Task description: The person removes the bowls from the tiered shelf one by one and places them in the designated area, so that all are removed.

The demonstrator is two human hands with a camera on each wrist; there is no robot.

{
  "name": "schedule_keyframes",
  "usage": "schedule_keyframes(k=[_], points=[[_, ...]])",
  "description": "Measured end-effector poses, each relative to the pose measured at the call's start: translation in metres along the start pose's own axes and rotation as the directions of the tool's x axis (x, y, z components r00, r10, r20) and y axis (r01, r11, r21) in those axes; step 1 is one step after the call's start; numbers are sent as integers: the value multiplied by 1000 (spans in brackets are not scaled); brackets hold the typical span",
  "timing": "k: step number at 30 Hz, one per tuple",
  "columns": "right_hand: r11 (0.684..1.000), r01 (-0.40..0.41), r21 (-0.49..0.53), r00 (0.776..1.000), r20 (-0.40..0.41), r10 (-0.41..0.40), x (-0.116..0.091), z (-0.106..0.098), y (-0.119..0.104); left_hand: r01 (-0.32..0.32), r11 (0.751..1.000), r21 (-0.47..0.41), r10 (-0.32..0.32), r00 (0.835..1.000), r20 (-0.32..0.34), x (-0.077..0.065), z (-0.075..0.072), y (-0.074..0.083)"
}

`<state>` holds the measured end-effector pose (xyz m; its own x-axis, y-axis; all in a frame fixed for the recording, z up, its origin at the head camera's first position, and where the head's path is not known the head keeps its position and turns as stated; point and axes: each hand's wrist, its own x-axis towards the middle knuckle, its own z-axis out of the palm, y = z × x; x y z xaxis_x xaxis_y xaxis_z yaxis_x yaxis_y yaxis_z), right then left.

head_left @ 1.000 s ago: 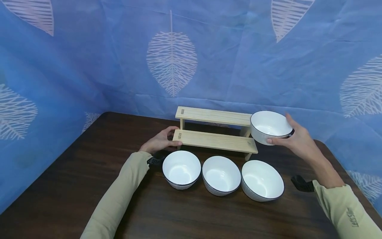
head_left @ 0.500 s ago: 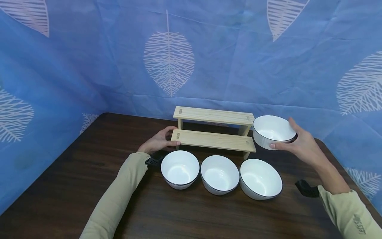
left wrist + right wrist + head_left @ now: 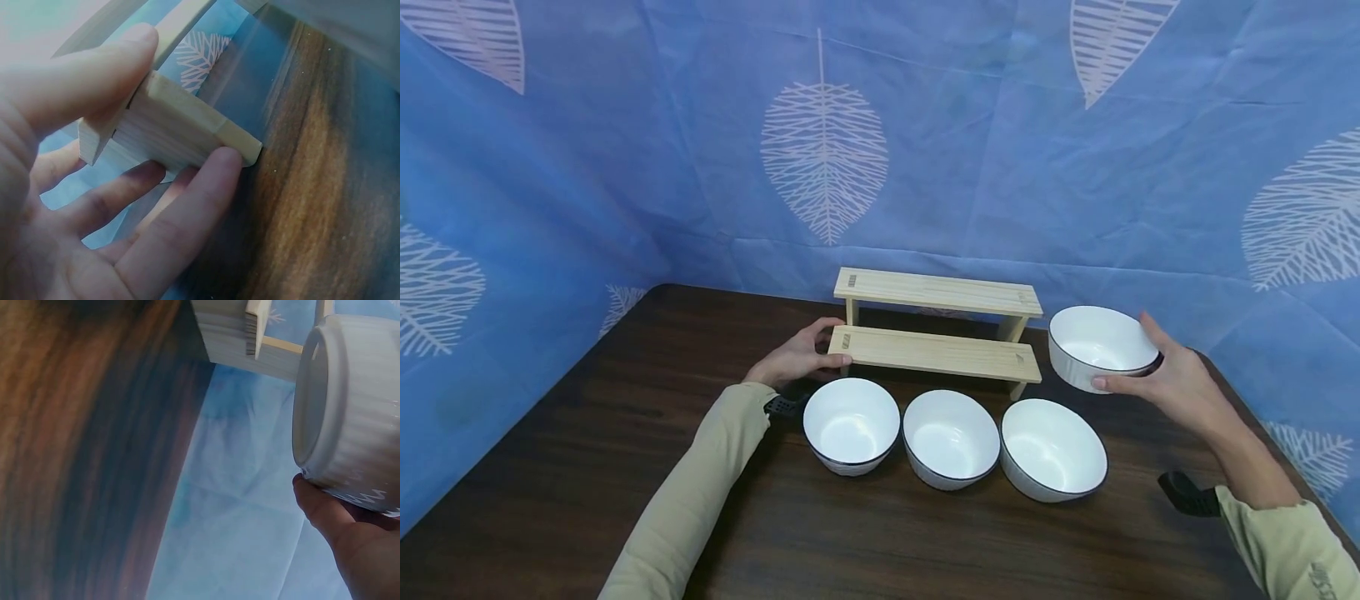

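Note:
A two-step wooden rack (image 3: 936, 352) stands at the back of the table. At its left end my left hand (image 3: 797, 357) grips the lower step, thumb on top; in the left wrist view the fingers (image 3: 212, 187) lie against the side leg (image 3: 181, 134). My right hand (image 3: 1180, 385) holds a white bowl (image 3: 1101, 337) with a dark rim by its right side, beyond the rack's right end. The right wrist view shows this bowl's foot and ribbed wall (image 3: 369, 412), raised off the table, with the thumb below it. Some right fingers are hidden behind the bowl.
Three matching white bowls stand in a row before the rack: left bowl (image 3: 852, 425), middle bowl (image 3: 951, 437) and right bowl (image 3: 1054, 450). They sit close together on the dark wooden table (image 3: 880, 550). A blue leaf-patterned cloth (image 3: 925, 167) hangs behind.
My right hand has carried its bowl to the right and nearer to me, away from the rack's end. The left hand keeps its grip on the rack. The three standing bowls stay put.

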<state>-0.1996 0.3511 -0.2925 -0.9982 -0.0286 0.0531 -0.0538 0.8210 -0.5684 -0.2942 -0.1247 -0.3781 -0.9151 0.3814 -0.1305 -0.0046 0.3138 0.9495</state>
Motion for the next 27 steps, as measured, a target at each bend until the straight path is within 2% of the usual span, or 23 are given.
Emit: schedule_keyframes(k=[20, 27], points=[[999, -31, -40, 999, 34, 33, -22, 4, 23, 20, 1000, 8, -20, 1000, 12, -1, 1, -1], [997, -33, -65, 998, 57, 37, -24, 6, 30, 10, 1000, 16, -10, 1000, 0, -1, -2, -1]])
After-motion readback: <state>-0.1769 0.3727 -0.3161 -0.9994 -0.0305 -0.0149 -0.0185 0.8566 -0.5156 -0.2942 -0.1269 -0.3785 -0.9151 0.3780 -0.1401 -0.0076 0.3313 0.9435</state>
